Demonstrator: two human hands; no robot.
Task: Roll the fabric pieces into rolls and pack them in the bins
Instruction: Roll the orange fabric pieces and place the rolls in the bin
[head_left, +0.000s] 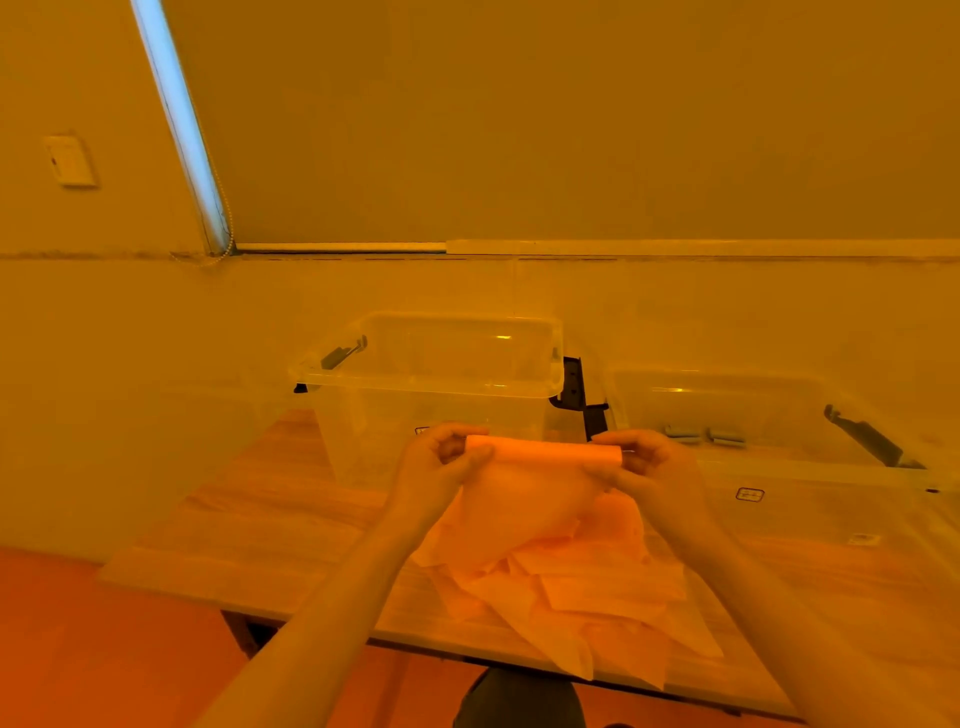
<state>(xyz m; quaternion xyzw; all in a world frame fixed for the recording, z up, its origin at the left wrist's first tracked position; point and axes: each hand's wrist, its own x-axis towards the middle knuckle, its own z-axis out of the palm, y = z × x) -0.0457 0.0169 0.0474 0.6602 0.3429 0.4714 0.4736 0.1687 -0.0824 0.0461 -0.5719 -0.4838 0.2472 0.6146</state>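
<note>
A piece of orange fabric (535, 488) is held up above the table, its top edge wound into a narrow roll (545, 451). My left hand (441, 462) pinches the roll's left end and my right hand (649, 465) pinches its right end. The unrolled part hangs down onto a heap of more orange fabric pieces (587, 597) lying on the wooden table (249, 535). Behind the roll stands a clear plastic bin (431, 374), open at the top. A second clear bin (769, 415) stands to its right.
Black latch handles sit on the bins' sides (571, 384). A wall runs close behind the bins, with a window blind above. The table's front edge (260, 603) lies near me, and some fabric hangs over it. The floor shows at lower left.
</note>
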